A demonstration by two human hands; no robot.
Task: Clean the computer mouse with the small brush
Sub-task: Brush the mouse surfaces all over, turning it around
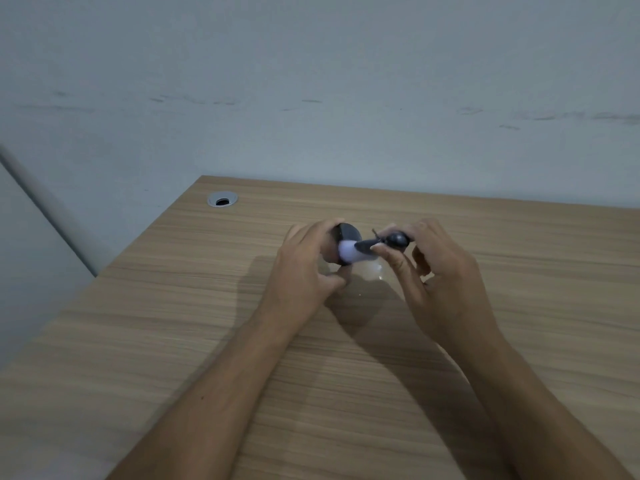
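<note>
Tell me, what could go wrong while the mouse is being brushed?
The left hand holds the mouse up off the desk, so it might slip and drop. The right hand pinches the small brush only with its fingertips, so a hard push could twist it loose.

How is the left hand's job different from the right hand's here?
The left hand wraps around the computer mouse and holds it up off the wooden desk, while the right hand pinches the small brush between its fingertips. The left hand grips a rounded, dark body with a pale glow; the right holds a slim dark tool pointed at the mouse. Both hands are bare and raised above the desk.
</note>
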